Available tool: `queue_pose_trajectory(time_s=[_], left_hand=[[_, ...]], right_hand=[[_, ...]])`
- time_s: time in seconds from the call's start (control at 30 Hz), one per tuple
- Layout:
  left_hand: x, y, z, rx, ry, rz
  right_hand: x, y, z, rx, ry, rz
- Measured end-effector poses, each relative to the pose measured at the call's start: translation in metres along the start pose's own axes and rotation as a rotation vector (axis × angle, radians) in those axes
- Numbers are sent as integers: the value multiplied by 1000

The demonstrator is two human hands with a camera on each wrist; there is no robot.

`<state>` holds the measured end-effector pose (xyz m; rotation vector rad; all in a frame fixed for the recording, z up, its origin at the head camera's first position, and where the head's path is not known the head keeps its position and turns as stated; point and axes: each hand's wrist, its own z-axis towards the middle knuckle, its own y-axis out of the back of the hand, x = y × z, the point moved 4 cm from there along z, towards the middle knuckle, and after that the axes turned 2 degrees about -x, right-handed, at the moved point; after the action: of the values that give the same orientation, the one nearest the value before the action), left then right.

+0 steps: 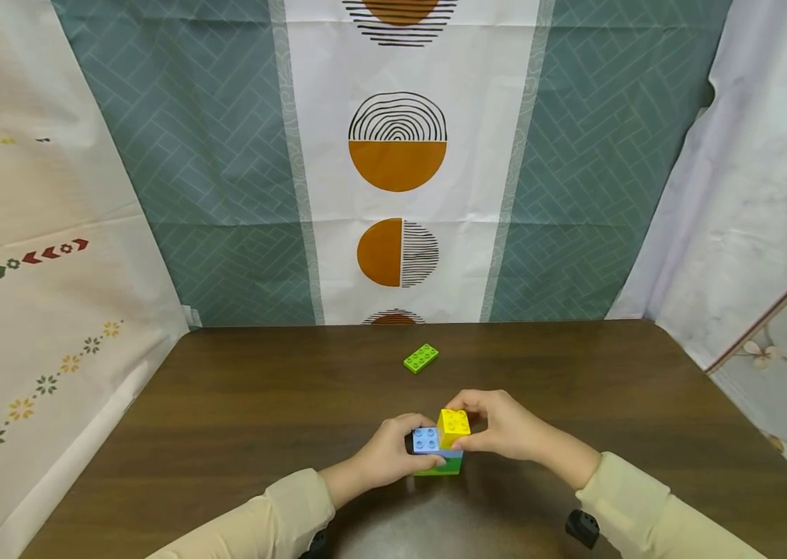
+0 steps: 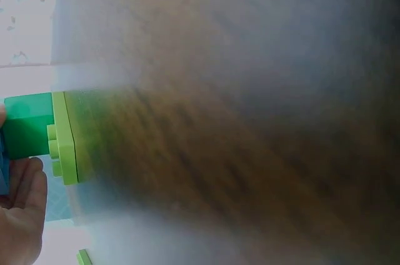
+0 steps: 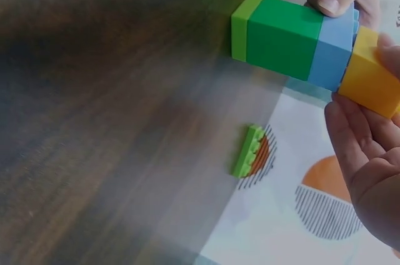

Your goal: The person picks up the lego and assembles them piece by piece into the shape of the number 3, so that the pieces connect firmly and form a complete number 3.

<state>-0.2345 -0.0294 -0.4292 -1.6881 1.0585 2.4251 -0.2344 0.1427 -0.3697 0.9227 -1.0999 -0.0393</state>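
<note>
A stack of toy building bricks stands on the table, seen side-on in the right wrist view. At its bottom is a light green plate, then a green brick, then a light blue brick with bare studs on its left part. My left hand grips the stack around the blue brick, thumb in front and fingers behind. My right hand pinches a yellow brick at the blue brick's right end. Whether the yellow brick is fully seated I cannot tell.
A loose lime green plate lies farther back on the brown table, studs up. Behind the table hangs a patterned curtain, with pale cloths at both sides.
</note>
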Motion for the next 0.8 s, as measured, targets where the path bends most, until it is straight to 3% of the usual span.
queue_pose_trajectory(time_s=[0.57,0.8], left_hand=[[-1,0,0,14,12,-14],[-1,-1,0,9,10,-23]], right_hand=[[9,3,7,56,-69,-59],[13,3,11,70,-51,-78]])
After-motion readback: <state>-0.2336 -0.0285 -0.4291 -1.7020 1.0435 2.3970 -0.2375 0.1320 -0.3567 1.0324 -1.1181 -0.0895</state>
